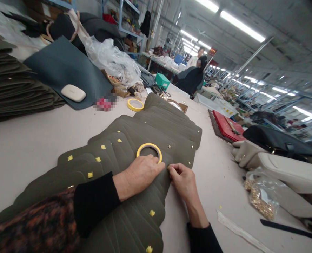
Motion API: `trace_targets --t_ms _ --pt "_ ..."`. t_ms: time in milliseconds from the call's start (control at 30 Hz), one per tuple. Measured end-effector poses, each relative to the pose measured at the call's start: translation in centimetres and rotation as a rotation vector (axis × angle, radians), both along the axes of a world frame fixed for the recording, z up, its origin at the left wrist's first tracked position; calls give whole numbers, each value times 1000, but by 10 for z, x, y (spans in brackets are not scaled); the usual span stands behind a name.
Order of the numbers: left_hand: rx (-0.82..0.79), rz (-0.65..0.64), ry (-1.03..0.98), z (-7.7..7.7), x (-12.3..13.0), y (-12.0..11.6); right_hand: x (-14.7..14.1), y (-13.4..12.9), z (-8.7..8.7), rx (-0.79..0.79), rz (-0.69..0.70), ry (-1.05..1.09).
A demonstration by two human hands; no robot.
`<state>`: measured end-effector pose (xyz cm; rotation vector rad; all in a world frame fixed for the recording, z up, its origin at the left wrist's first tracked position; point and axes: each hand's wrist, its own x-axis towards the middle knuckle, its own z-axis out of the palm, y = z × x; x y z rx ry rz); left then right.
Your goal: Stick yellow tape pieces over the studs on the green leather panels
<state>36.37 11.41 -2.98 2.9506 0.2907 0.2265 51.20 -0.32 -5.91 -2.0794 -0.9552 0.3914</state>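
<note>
At the far left a stack [19, 82] of olive pieces is standing beside a dark sheet [58, 66], on which a white case [73, 93] is lying. Next, olive panels [126, 158] are overlapping across the table [208, 168], with yellow scraps [90, 174] dotting them. Beyond their left edge a spare roll [131, 108] of yellow tape is lying flat just beside them. The left hand [140, 175] is reaching over the panels, its bent fingers resting across the near rim of a tape roll [149, 144] that is lying on them (whether they are gripping it, I cannot tell). Just to its right, the right hand [183, 179] is pinching a yellow speck [168, 167] between thumb and forefinger, right at a panel's edge. Farther right a red pad [224, 124] is lying behind, while a white strip [240, 230], a bag of gold bits [262, 203] and a black strap [284, 227] are lying nearer.
</note>
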Motion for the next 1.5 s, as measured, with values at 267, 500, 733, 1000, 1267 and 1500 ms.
trace_targets --t_ms 267,500,733,1000,1267,1500 --pt "16 -10 -22 -1 1 2 3 -8 3 -23 16 -342" --pt "39 -23 -55 -7 -4 4 1 -11 0 41 277 -535" --pt "26 -79 -69 3 -2 11 -6 0 4 -82 60 -304" --pt "-159 -136 -164 12 -3 23 -2 -12 19 -185 353 127" --pt "-239 -163 -302 2 -1 23 -14 -5 23 303 269 -185" --pt "-229 -163 -234 10 -2 16 -22 -2 22 369 306 -525"
